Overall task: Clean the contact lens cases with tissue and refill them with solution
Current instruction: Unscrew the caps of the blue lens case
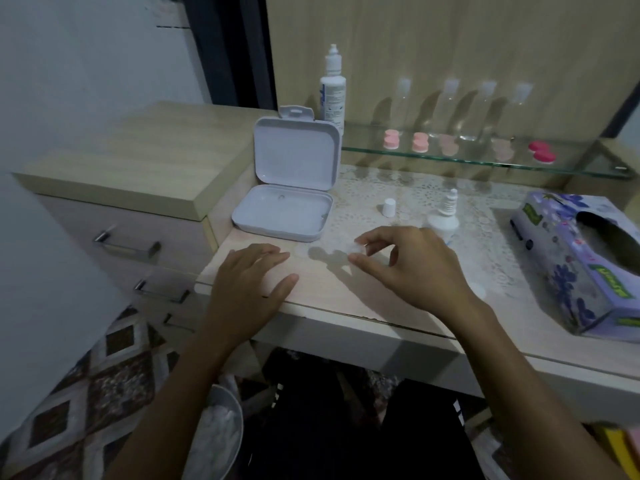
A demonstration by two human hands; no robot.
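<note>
Blurry white bit in right hand

The light in the room is dim. A pale wooden desk stands against a wall of light wood panels. On the left is a drawer unit with metal handles, and behind it a white wall and a dark vertical strip. A glass shelf sits above the desk. The floor has a rug with brown diamonds.
</note>
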